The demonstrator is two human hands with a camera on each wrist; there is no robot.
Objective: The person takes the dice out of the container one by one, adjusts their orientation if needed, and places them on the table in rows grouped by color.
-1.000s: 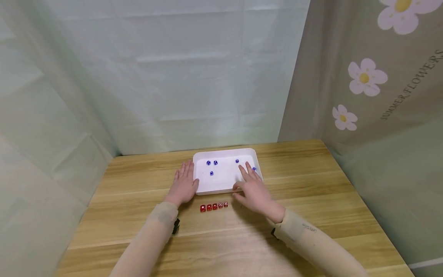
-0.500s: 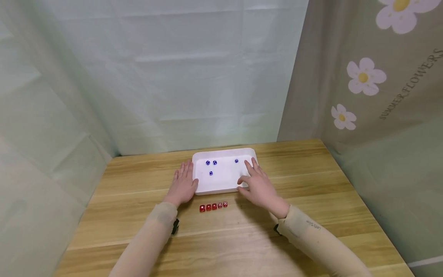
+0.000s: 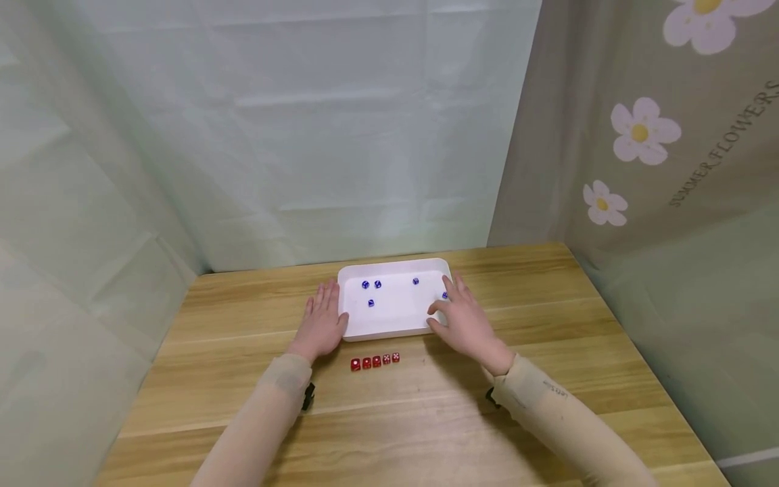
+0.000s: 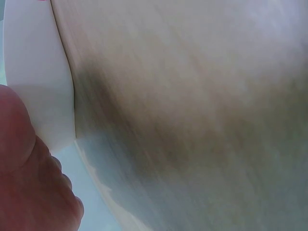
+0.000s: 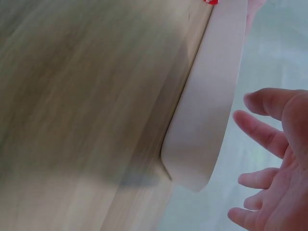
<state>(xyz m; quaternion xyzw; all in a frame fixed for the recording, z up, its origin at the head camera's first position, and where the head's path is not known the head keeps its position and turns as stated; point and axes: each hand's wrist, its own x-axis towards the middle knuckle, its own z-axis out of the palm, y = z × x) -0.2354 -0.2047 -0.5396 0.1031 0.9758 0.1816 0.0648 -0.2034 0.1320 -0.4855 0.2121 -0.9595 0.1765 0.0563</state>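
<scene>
White tray (image 3: 395,312): is being supported by the wooden table (image 3: 426,433), its long near side being turned toward the person.
Left hand (image 3: 321,327): is being laid along the tray's left end, the fingers being held straight and the thumb being set at the near left corner; nothing is being gripped.
Right hand (image 3: 467,325): is being held at the tray's right end with fingers spread and partly bent; thumb and forefinger are being held apart, and nothing is being pinched. Whether the rim is being touched cannot be told.
Blue dice (image 3: 371,303): five are being contained by the tray; two are being seen side by side near the far left, one just nearer the person, one right of the middle toward the far side, one at the right end.
Rightmost blue die (image 3: 445,295): is being seen just beside the right hand's fingers; contact cannot be told.
Red dice (image 3: 376,361): five are being displayed in a row on the table, in front of the tray's left half.
Sleeves (image 3: 258,419): both forearms are being covered by pale cloth.
Pale sheet (image 3: 341,149): is being hung behind the table.
</scene>
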